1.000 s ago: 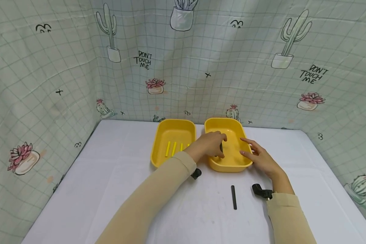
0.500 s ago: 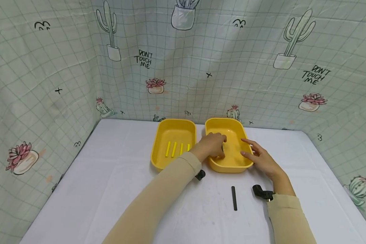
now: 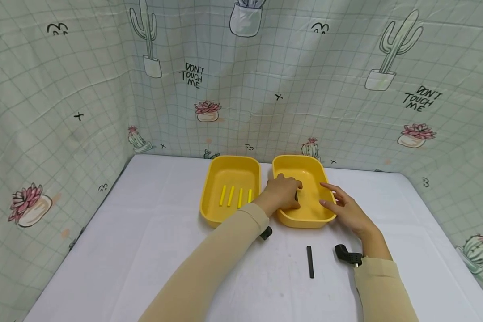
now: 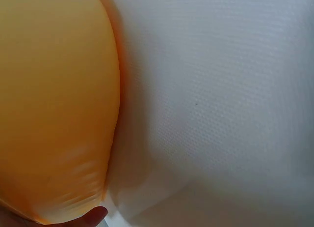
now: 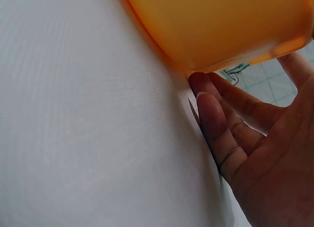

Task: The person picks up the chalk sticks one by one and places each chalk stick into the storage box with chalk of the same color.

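Two yellow trays stand side by side at the back of the white table. My left hand [image 3: 283,194] reaches into the right tray [image 3: 302,158], its fingers curled over a small black piece [image 3: 297,195] that barely shows beneath them. My right hand [image 3: 344,208] lies with straight fingers against that tray's right outer wall; the right wrist view shows the fingers [image 5: 216,124] touching the tray [image 5: 221,25] at its base. The left tray [image 3: 230,160] holds several yellow sticks [image 3: 235,196]. A black stick [image 3: 310,261] lies on the table in front of the trays.
A cactus-print cloth [image 3: 265,80] walls the table at the back and on both sides. Small black camera mounts sit at the wrists [image 3: 346,255]. The left wrist view shows only a yellow tray wall [image 4: 54,104] and white table [image 4: 221,89].
My left hand has settled slightly further over the black piece in the right tray, hiding more of it. The right hand stays at the tray's side.
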{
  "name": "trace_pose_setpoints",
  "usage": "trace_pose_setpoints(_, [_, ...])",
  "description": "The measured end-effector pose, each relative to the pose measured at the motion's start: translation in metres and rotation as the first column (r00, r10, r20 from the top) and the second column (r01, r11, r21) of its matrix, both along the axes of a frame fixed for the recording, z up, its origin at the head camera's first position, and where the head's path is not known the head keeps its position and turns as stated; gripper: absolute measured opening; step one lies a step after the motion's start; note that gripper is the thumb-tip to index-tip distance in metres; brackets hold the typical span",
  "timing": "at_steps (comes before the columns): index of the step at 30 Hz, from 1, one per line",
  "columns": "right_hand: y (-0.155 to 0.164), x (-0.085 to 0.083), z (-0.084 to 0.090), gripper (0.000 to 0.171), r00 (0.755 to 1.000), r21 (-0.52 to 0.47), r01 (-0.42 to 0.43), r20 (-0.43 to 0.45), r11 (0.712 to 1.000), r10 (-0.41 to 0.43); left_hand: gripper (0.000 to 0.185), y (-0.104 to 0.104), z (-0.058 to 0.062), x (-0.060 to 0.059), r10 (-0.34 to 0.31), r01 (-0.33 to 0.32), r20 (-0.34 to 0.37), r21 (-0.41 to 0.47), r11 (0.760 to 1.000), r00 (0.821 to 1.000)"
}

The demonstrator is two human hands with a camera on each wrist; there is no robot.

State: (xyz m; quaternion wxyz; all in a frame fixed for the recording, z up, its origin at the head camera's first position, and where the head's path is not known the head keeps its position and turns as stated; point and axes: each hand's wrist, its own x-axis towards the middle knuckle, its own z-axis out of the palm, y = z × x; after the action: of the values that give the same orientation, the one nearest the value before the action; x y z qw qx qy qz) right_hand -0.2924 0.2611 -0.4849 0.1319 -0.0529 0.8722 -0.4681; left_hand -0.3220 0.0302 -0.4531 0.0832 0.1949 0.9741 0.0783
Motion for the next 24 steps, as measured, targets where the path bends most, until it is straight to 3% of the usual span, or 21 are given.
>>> trace_pose_setpoints(24, [0.0003,0.0012,-0.0024,0.075,1.000,0.001,-0.015,-0.012,1.000,0.015,0.068,-0.0008,-0.0003,-0.0010,0.003,-0.003,-0.008,-0.036,0.999,1.000])
